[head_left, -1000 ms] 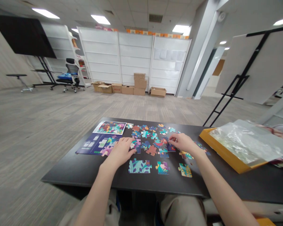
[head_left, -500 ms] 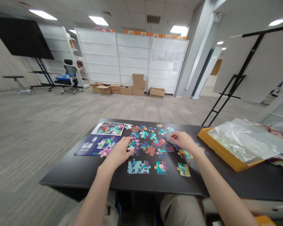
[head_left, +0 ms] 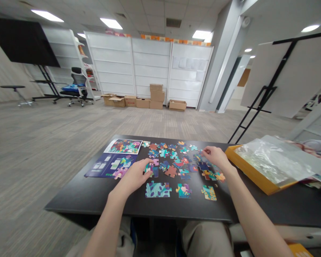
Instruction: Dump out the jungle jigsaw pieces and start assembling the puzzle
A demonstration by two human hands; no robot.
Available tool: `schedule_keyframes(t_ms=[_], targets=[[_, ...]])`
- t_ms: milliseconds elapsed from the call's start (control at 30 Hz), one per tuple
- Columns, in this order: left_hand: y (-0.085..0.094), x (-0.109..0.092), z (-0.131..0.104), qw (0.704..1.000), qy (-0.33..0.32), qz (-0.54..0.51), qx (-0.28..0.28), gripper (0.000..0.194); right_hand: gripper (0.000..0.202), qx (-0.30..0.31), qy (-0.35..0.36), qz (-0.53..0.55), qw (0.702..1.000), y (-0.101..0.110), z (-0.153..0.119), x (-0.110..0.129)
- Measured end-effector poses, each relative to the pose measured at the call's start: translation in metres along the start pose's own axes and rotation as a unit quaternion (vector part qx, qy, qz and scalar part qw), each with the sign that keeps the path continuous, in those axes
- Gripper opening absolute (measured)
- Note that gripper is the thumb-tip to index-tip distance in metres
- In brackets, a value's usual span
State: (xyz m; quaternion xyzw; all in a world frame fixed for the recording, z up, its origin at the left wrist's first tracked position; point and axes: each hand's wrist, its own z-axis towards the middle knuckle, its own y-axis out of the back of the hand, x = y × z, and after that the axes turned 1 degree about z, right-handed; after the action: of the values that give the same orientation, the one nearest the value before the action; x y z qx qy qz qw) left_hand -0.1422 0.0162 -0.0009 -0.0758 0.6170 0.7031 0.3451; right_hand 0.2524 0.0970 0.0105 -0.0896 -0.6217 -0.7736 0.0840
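Note:
Loose jigsaw puzzle pieces (head_left: 171, 171) lie spread over the black table between my hands. My left hand (head_left: 137, 171) rests at the left side of the spread, thumb and fingers apart around a purple and teal puzzle piece (head_left: 155, 163), which it partly covers. Over the right side hovers my right hand (head_left: 214, 156), fingertips pinched together; whatever is between them is too small to make out. Just below it are a dark blue piece (head_left: 203, 166) and orange and teal pieces (head_left: 210, 175). Nearest me, a joined teal leaf-patterned strip (head_left: 157, 190), a teal-purple piece (head_left: 184, 191) and a yellow-leaf piece (head_left: 209, 192) form a row.
A picture sheet (head_left: 124, 146) and a purple leaflet (head_left: 104, 166) with pieces on it lie at the left. An orange-yellow box (head_left: 253, 175) holding clear plastic stands at the right. The table (head_left: 101, 203) has its front edge close to my legs.
My right hand has moved right and slightly away from me, uncovering pieces at the right of the spread. My left hand has shifted only a little.

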Motion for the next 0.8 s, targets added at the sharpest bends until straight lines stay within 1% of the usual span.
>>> schedule_keyframes(t_ms=[100,200,267,367,433,633,700,800], targets=[[0.008,0.001,-0.001,0.998,0.037,0.008,-0.049,0.026,0.023,-0.009,-0.023,-0.006,1.000,-0.005,0.001,-0.002],[0.014,0.009,-0.003,0.991,0.091,0.032,-0.090,0.023,0.021,0.002,-0.004,-0.008,1.000,-0.013,0.001,0.002],[0.016,0.015,-0.004,0.988,0.096,0.042,-0.116,0.019,0.021,0.011,0.020,-0.012,1.000,-0.018,0.002,0.006],[0.018,0.024,-0.008,0.987,0.070,0.048,-0.140,0.014,0.020,0.017,0.049,-0.011,0.999,-0.025,0.004,0.009],[0.019,0.028,-0.012,0.987,0.070,0.051,-0.135,0.014,0.019,0.017,0.063,-0.008,0.998,-0.029,0.005,0.009],[0.024,0.034,-0.021,0.989,0.105,0.060,-0.089,0.017,0.019,0.017,0.084,-0.008,0.996,-0.032,0.006,0.008],[0.023,0.034,-0.022,0.990,0.103,0.056,-0.081,0.018,0.019,0.020,0.085,-0.013,0.996,-0.031,0.006,0.009],[0.019,0.035,-0.020,0.993,0.078,0.046,-0.081,0.018,0.019,0.027,0.087,-0.013,0.996,-0.028,0.004,0.011]])
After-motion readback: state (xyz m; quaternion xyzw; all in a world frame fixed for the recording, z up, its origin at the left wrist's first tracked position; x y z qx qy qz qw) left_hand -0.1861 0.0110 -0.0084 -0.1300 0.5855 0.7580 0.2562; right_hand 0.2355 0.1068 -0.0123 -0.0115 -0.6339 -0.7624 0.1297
